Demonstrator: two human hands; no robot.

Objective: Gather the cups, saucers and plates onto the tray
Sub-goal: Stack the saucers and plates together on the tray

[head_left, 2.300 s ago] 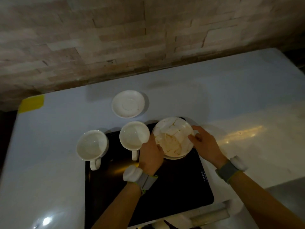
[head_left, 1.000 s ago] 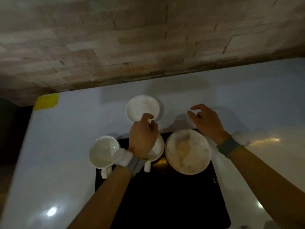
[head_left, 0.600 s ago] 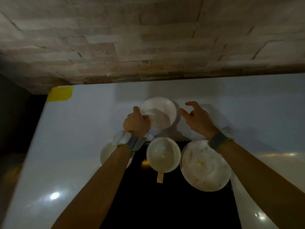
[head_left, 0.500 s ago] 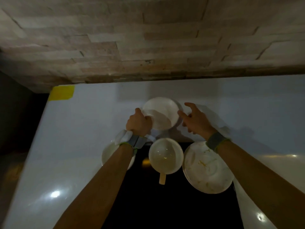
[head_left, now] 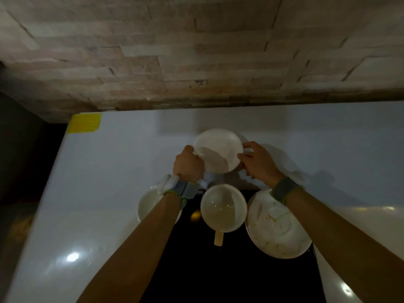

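Observation:
A white saucer [head_left: 218,149] is tilted up off the white counter beyond the black tray [head_left: 218,270]. My left hand [head_left: 189,165] grips its left rim and my right hand [head_left: 259,164] grips its right rim. On the tray stand a white cup [head_left: 223,207] with its handle toward me and a smeared white plate [head_left: 276,226] at the tray's right edge. A second white cup [head_left: 149,204] sits at the tray's left edge, partly hidden by my left forearm.
The white counter [head_left: 113,193] ends at a stone wall [head_left: 196,51] behind the saucer. A yellow tape patch [head_left: 84,123] marks the far left corner. Beyond the counter's left edge it drops into darkness.
Both hands left the plate on the tray and reached forward to the saucer. My right hand has closed on its right rim, and the saucer now tilts up between both hands.

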